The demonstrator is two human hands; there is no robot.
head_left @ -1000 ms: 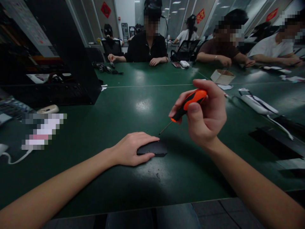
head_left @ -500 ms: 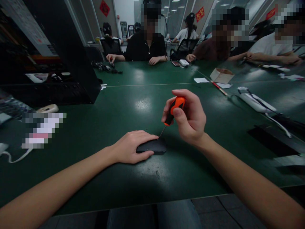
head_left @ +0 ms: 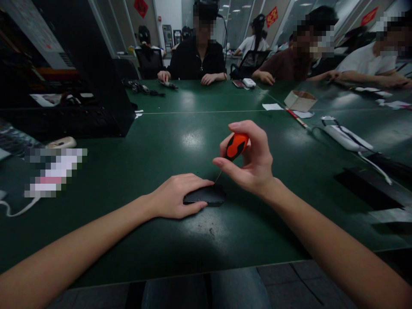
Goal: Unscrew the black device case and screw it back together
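Note:
A flat black box-like device (head_left: 209, 195) lies on the green table (head_left: 154, 154) in front of me. My left hand (head_left: 180, 195) grips it from the left, fingers along its far edge and thumb along its near edge. In my right hand (head_left: 252, 156) is a screwdriver (head_left: 237, 146) with an orange and black handle, tilted so that its thin shaft points down and left. The tip meets the far edge of the device, close to my left index fingertip. What exactly the tip touches is too small to make out.
A black shelf unit (head_left: 106, 86) stands at the left. To the right lie a white power strip (head_left: 346, 135), a black box (head_left: 370, 189) and a small open carton (head_left: 299, 101). Across the table sits a person in black (head_left: 196, 60); others sit at the right.
My right thumb has moved left off the screwdriver handle's side, and the handle has turned in my fingers. My left hand and the device stay in place.

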